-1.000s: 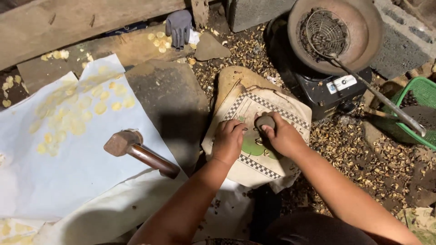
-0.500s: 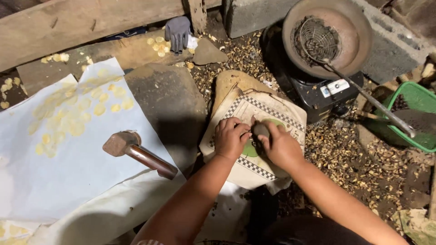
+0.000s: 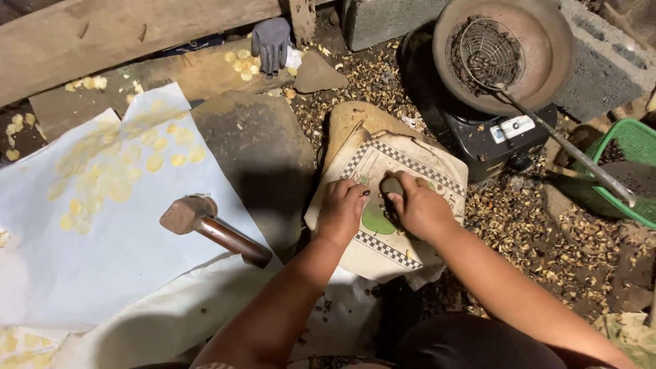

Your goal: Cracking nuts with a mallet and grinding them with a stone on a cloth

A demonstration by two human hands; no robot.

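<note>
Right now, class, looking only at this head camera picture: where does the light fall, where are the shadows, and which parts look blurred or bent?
Head view: light falls brightest on the white sheet; the stone slab lies in dim shadow; the foreground below the arms is dark. The left hand and right hand on the patterned cloth look fairly sharp. The wooden beam bows slightly near the edge, suggesting a wide lens.

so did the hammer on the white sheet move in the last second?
No. The hammer lies in the same spot on the white sheet, head toward the yellow flakes, handle pointing at the person's left arm; only the camera shifted slightly.
</note>
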